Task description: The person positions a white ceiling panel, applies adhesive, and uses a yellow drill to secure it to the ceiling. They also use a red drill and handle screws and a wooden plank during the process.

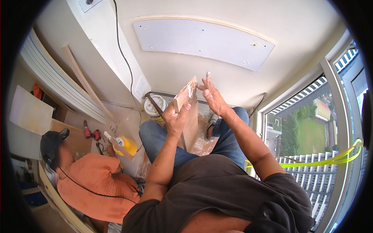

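Observation:
My left hand (pixel 176 118) grips a wooden board (pixel 190 126) by its near left side, with the thumb on its face. The board stands on end between my knees, and a white paste-like smear (pixel 190 91) marks its upper end. Just right of that end, my right hand (pixel 213 99) is raised with its fingers spread. A fingertip is at the board's edge, and I cannot tell whether it touches. Left of the board, a hammer (pixel 157 105) rests across the top of a white bucket (pixel 149 108).
At left, a person in an orange shirt (pixel 93 190) bends beside a yellow container (pixel 126 145) and a wood strip. A red power tool (pixel 86 130) lies on the floor. A white panel (pixel 202 40) is on the wall ahead. Windows (pixel 303 128) and a yellow-green strap (pixel 322 161) are at right.

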`<state>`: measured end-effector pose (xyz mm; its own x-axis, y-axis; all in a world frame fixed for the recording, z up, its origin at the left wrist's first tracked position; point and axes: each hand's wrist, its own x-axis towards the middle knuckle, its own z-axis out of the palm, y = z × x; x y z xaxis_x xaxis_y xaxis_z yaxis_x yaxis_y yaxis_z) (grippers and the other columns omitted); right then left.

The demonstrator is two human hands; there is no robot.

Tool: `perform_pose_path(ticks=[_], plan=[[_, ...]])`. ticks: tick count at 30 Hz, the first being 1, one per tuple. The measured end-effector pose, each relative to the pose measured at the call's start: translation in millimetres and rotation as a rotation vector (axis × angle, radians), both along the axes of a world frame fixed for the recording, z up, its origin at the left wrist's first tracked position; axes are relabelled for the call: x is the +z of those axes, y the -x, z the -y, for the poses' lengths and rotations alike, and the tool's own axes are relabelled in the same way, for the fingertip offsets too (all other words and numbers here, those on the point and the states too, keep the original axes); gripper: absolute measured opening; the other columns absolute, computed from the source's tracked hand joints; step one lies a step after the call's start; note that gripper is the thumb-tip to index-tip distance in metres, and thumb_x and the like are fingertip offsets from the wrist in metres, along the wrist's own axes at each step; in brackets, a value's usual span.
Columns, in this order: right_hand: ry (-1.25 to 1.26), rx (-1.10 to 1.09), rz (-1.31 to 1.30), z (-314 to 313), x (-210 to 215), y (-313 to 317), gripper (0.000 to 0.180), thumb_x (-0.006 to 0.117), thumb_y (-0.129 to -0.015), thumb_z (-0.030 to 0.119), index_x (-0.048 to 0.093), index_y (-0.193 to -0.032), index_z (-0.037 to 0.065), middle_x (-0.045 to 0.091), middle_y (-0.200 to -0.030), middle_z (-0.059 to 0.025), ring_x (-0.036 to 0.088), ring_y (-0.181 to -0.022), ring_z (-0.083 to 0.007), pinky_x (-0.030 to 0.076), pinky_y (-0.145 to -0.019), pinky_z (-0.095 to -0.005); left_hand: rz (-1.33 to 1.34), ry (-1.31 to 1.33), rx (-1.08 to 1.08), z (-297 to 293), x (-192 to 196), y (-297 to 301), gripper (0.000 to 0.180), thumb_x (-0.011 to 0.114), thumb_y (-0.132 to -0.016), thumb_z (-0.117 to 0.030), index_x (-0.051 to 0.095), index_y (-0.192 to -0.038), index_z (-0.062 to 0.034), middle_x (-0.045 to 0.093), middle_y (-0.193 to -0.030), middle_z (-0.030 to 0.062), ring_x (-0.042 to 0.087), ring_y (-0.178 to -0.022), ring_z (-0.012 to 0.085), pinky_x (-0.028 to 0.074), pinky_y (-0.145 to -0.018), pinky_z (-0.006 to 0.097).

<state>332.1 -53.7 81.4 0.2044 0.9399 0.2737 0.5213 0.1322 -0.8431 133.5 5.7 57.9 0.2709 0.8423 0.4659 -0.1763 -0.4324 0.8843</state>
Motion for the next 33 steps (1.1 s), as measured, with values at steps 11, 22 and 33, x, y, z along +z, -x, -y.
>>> perform_pose_path(ticks=[11,22,33], plan=[[-0.105,-0.152,-0.445,-32.3,-39.9,-14.9,0.099,0.032,-0.103,0.072,0.013,-0.161,-0.006,0.023,-0.164,-0.035,0.034,-0.151,-0.0372,0.027,-0.123,-0.0432,-0.013,-0.073,0.002,-0.3,1.6,5.3,0.028,0.082,-0.089,-0.021,0.073,-0.102,0.0021,0.073,-0.09,0.0113,0.068,-0.081,0.0211,0.053,-0.076,0.033],[-0.191,-0.998,0.209,-41.1,-76.6,-128.8,0.037,0.08,-0.077,0.03,0.066,-0.097,0.002,0.008,-0.159,-0.0491,0.019,-0.151,-0.0588,0.038,-0.115,-0.0466,-0.128,-0.086,0.038,-3.5,-8.0,15.3,0.03,0.083,-0.088,-0.024,0.071,-0.095,0.0031,0.071,-0.084,0.0121,0.066,-0.076,0.0218,0.051,-0.071,0.034],[0.008,-1.135,-0.168,-102.4,-41.2,-135.9,0.038,0.066,-0.078,0.023,0.063,-0.105,-0.004,-0.007,-0.157,-0.0515,0.03,-0.145,-0.0606,0.043,-0.111,-0.0452,-0.122,-0.032,0.037,-2.1,-5.3,15.8,0.033,0.082,-0.089,-0.022,0.073,-0.108,0.0042,0.075,-0.092,0.0108,0.071,-0.085,0.0199,0.054,-0.079,0.033]])
